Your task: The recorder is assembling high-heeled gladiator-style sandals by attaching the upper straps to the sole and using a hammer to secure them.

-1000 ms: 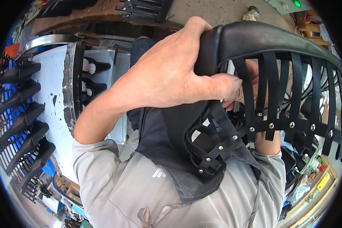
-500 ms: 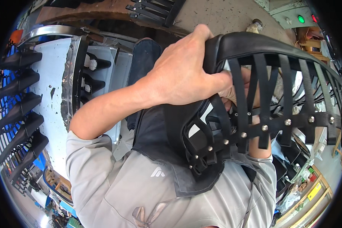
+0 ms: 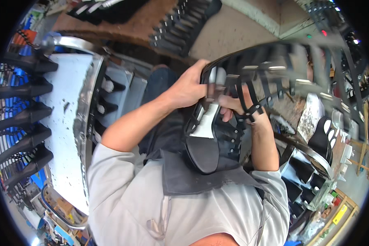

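Observation:
A tall black strappy sandal rests against my dark apron, its rounded black footbed end pointing towards me. Riveted straps run along its side, and its long strapped shaft extends away to the right, blurred by motion. My left hand is closed round the sandal's left edge, thumb on the inner side. My right hand reaches in among the straps, fingers bent beside a white patch on the footbed. Above that patch lies a narrow grey and brown strip. Whether my right fingers grip anything is unclear.
On my left, several black shoe parts hang beside a worn white panel with a metal frame. Another strapped upper lies on the brown bench ahead. Black pieces with white patches stand at the right.
The sandal has turned and swung, so its footbed and white patch now show. Both hands moved with it, the left one slightly lower, and my right hand has come into clearer sight.

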A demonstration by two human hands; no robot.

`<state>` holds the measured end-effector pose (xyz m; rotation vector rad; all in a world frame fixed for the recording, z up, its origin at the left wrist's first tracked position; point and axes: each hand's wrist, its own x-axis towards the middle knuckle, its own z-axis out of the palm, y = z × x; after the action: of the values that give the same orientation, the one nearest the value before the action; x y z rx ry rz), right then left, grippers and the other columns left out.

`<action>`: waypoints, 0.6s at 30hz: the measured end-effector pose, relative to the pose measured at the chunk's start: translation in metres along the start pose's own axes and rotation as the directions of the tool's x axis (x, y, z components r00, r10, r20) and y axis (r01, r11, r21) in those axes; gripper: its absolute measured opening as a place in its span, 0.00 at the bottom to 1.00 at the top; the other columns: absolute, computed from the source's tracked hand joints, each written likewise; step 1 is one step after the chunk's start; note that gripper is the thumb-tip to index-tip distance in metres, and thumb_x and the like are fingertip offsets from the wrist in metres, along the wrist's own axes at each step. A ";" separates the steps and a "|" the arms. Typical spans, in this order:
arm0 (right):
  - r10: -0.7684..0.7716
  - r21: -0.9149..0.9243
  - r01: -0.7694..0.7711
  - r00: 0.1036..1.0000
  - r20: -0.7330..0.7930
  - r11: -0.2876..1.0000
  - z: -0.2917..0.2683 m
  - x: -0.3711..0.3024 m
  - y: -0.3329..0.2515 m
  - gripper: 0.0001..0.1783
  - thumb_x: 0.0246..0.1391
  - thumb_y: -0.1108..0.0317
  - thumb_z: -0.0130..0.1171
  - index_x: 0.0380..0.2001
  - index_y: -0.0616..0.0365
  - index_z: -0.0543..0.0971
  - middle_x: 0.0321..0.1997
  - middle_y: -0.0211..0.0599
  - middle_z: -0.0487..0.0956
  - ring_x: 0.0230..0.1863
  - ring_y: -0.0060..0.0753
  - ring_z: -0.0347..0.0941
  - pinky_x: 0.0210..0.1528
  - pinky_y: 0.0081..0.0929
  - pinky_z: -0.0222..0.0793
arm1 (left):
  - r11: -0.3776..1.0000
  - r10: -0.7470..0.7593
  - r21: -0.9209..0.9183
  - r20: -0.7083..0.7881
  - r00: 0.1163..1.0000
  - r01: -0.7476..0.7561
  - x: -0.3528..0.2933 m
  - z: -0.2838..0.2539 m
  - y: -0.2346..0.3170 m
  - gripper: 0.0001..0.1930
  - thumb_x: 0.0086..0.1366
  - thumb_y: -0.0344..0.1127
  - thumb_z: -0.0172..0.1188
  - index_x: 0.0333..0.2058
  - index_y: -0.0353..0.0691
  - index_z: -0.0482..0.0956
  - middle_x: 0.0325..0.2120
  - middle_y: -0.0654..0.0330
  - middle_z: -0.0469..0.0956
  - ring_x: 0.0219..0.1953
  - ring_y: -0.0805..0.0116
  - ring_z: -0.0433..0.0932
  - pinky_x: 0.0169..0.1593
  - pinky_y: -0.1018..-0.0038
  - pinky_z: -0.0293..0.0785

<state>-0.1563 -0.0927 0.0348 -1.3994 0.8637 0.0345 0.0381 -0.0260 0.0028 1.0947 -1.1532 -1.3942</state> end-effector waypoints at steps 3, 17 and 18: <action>-0.323 0.612 0.412 0.911 -0.257 0.675 -0.017 0.008 0.043 0.23 0.57 0.62 0.60 0.50 0.68 0.72 0.45 0.48 0.78 0.45 0.38 0.78 0.47 0.27 0.75 | 0.944 -0.115 -0.304 0.050 0.992 0.125 -0.012 -0.021 -0.016 0.32 0.54 0.32 0.66 0.57 0.32 0.65 0.51 0.53 0.74 0.52 0.64 0.75 0.54 0.69 0.72; -0.770 -0.531 0.661 0.637 0.025 0.530 0.048 -0.007 -0.036 0.53 0.22 0.47 0.74 0.52 0.67 0.67 0.49 0.51 0.73 0.52 0.52 0.70 0.54 0.43 0.64 | 0.755 0.645 -0.048 -0.128 0.754 -0.654 -0.055 -0.012 0.023 0.38 0.44 0.46 0.77 0.49 0.36 0.67 0.45 0.49 0.72 0.52 0.54 0.72 0.59 0.57 0.68; -0.767 -0.489 0.723 0.623 0.155 0.488 0.037 0.000 -0.042 0.53 0.22 0.42 0.76 0.50 0.67 0.70 0.48 0.51 0.74 0.51 0.52 0.71 0.52 0.42 0.66 | 0.746 0.663 -0.015 -0.071 0.745 -0.666 -0.060 -0.016 0.030 0.35 0.47 0.48 0.74 0.48 0.36 0.68 0.46 0.48 0.72 0.51 0.54 0.73 0.58 0.56 0.68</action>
<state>-0.1162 -0.0707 0.0674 -2.2199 0.2169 -0.5174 0.0642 0.0302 0.0334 0.5820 -1.2937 -0.7998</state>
